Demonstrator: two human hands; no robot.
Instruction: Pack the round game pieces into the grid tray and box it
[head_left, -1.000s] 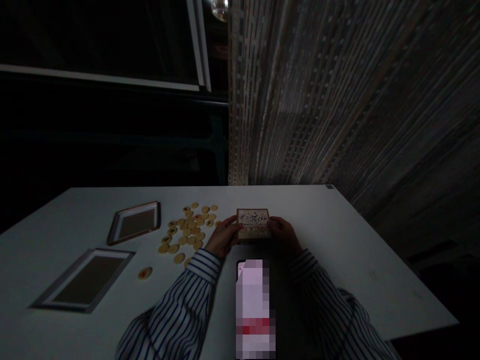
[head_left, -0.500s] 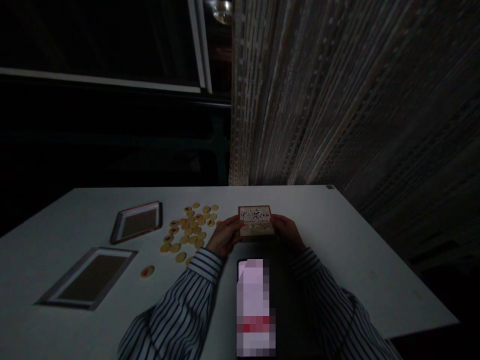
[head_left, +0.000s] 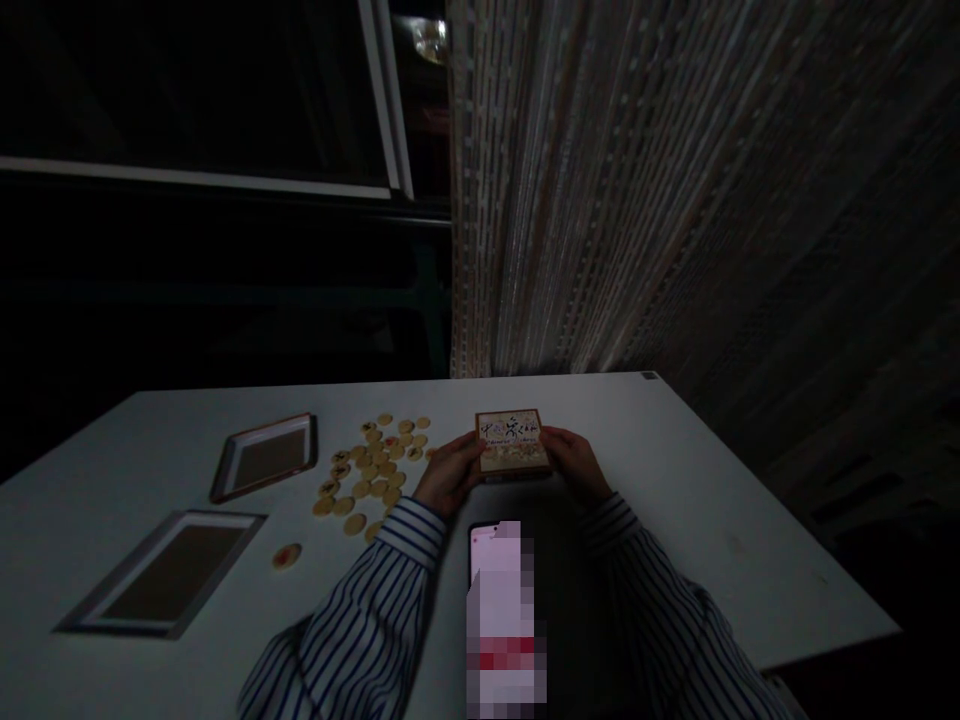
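Note:
Between my two hands is a small flat Chinese chess box (head_left: 514, 445), its printed lid with dark characters facing up. My left hand (head_left: 450, 473) grips its left side, and my right hand (head_left: 576, 462) has hold of the right side. Left of my left hand lie several round wooden chess pieces (head_left: 367, 462) in a loose spread, some partly hidden behind that hand and sleeve. One piece with a red mark (head_left: 286, 556) sits apart, nearer to me. A lit phone (head_left: 499, 600) lies below the box, between my forearms.
Two shallow rectangular trays or box parts lie at the left of the white table (head_left: 720, 540): a brown-edged one (head_left: 266, 455) farther back and a grey-edged one (head_left: 169, 575) nearer. A string curtain (head_left: 570, 200) hangs behind the table. The room is dark.
The view has shifted slightly, so the table things sit a little lower and farther left. Both hands still hold the box in the same way.

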